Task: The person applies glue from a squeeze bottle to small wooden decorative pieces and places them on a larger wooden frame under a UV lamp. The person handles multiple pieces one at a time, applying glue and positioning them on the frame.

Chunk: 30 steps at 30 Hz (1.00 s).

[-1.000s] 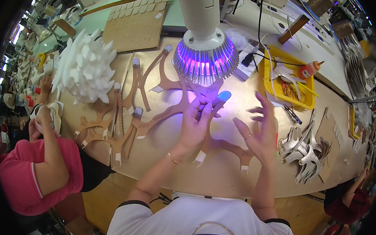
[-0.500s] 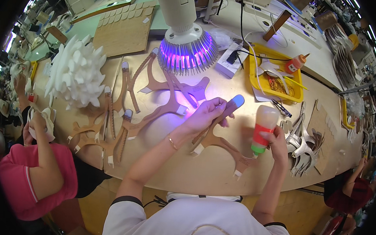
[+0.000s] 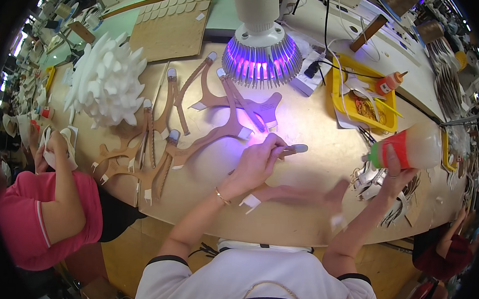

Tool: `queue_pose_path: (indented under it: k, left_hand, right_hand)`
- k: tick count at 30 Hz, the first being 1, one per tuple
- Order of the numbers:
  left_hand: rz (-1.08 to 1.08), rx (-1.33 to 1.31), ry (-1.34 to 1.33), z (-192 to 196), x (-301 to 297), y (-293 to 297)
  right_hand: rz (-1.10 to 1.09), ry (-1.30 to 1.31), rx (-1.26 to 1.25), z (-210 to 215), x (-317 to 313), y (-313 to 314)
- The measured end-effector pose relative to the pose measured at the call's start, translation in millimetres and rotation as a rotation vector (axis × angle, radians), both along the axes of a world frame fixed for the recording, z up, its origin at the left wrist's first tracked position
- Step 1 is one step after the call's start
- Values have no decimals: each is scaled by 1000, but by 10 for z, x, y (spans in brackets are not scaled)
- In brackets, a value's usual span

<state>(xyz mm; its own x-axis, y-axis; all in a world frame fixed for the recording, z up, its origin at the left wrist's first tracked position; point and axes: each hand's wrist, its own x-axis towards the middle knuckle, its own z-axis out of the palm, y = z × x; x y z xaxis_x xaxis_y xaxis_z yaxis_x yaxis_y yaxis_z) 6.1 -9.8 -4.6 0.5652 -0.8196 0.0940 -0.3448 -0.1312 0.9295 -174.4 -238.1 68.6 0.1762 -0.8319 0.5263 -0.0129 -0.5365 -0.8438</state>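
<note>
Over the tan table (image 3: 278,228) I see the lit lamp (image 3: 262,58). In front of me, the brown strap piece (image 3: 300,194) hangs blurred, pinched in my left hand (image 3: 256,160). My right hand (image 3: 398,178) grips the squeeze bottle (image 3: 413,146), tipped sideways, apart from the grey tip (image 3: 300,148). I judge this bottle-work on that tip; next calls for steady aim.
</note>
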Motion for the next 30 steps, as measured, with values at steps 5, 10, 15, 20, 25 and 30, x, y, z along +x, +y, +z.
queue_pose_path:
  k: [5, 10, 15, 20, 25, 30]
  left_hand:
    - [3, -130, 170, 25, 53, 60]
    - [0, 15, 383, 36, -10, -6]
    - [131, -106, 419, 48, -122, -86]
    - [193, -62, 269, 141, -141, -28]
    - [223, 22, 182, 274, -178, -3]
    - [233, 63, 88, 317, -207, -1]
  right_hand:
    - [-30, -67, 174, 228, -261, -48]
    - [323, -120, 62, -249, -20, 321]
    - [258, -28, 11, -677, 414, 920]
    - [291, 27, -64, -721, 590, 1087]
    - [350, 137, -129, -695, 601, 1133]
    - [165, 138, -186, -618, 679, 1093]
